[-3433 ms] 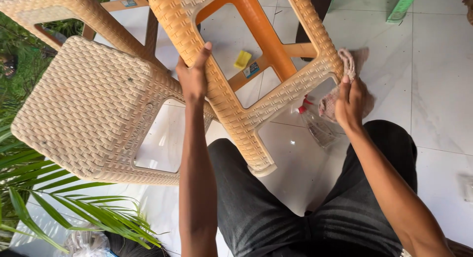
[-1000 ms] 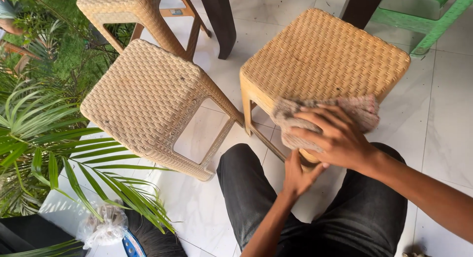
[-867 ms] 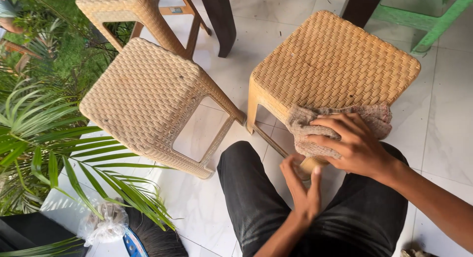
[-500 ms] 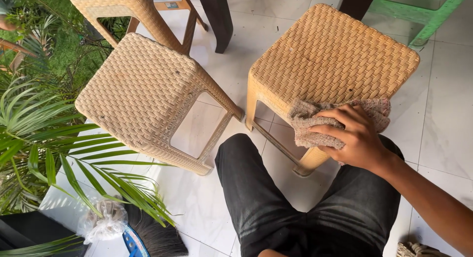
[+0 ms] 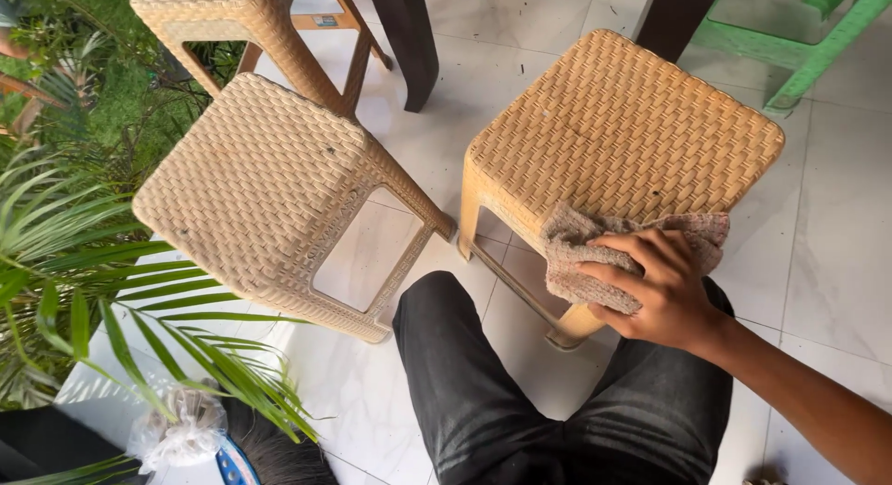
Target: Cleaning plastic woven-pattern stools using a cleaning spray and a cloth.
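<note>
Right of centre in the frame, the right hand [image 5: 662, 290] clenches a beige cloth [image 5: 604, 257], pressing it against the near edge of the tan woven-pattern stool [image 5: 623, 123], which stands upright for wiping. A paler stool [image 5: 251, 188] leans tilted at left. The left hand is out of view.

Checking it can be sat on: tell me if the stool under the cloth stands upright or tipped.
Upright: the woven stool has its seat facing up and visible legs on the floor tiles.

The right hand [image 5: 655, 290] rests on a cloth [image 5: 595, 253], which lies on the near edge of the right stool [image 5: 623, 123]. A second stool [image 5: 260, 188] stands to its left, a third stool [image 5: 232, 11] behind that. Plants [image 5: 65, 253] occupy the far left; a bag [image 5: 181, 429] lies below them.
</note>
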